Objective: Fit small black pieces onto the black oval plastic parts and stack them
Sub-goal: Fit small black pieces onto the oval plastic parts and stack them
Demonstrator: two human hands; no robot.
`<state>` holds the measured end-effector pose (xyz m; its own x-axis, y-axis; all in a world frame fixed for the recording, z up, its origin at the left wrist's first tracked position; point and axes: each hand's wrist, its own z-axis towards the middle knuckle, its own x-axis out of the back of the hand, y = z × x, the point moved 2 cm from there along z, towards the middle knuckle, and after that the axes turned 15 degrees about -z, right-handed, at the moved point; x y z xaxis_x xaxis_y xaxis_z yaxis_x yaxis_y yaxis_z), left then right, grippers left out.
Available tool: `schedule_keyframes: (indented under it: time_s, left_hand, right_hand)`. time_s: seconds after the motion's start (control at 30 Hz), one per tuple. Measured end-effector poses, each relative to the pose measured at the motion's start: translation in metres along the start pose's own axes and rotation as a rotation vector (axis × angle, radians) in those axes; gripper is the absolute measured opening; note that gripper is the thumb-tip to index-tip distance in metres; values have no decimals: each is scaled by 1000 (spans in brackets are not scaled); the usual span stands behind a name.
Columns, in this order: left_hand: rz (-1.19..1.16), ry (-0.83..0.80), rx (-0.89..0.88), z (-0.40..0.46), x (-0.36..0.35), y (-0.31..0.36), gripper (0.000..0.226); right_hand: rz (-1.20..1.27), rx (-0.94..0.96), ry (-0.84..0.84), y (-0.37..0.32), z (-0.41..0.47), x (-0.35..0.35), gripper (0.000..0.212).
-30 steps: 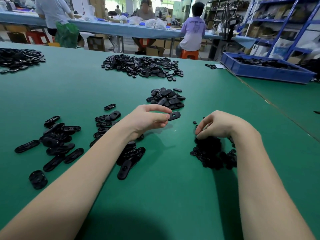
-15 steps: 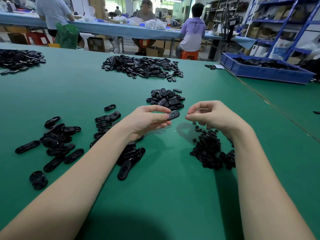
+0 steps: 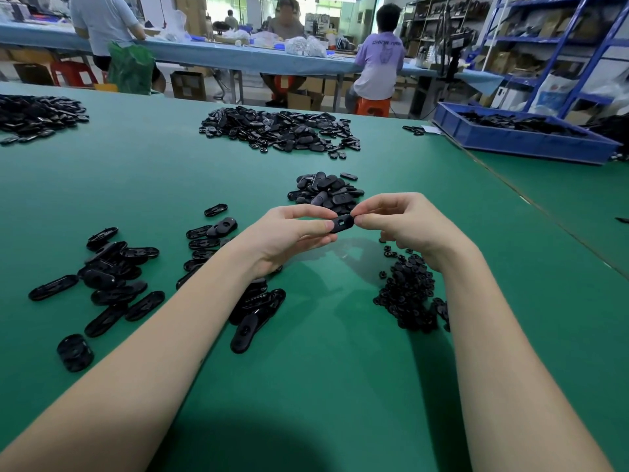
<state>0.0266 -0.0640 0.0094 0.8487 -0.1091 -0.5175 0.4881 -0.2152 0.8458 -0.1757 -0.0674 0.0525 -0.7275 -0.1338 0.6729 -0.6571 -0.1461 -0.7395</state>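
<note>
In the head view, the left hand point(image 3: 289, 233) pinches the oval part point(image 3: 341, 223) above the desk point(image 3: 340, 369). Its long axis lies left to right, and its free end points at the right hand point(image 3: 401, 221). The right fingers point(image 3: 369, 221) are curled at this end; whether they hold a small piece cannot be told.

Green work table point(image 3: 163, 185), blue plastic crate point(image 3: 524, 144) at its far right edge, long blue-topped bench point(image 3: 218, 57) behind, three people at it, orange stool point(image 3: 372, 106), red stool point(image 3: 69, 73), cardboard boxes point(image 3: 189, 85) underneath, blue metal shelving point(image 3: 565, 39) on the right
</note>
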Motion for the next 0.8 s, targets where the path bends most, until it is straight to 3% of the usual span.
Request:
schedule_keyframes:
  time_s: [0.8]
  left_hand:
    - [-21, 0, -2, -2, -1, 0, 11]
  right_hand:
    - [-30, -22, -92, -2, -2, -4, 7]
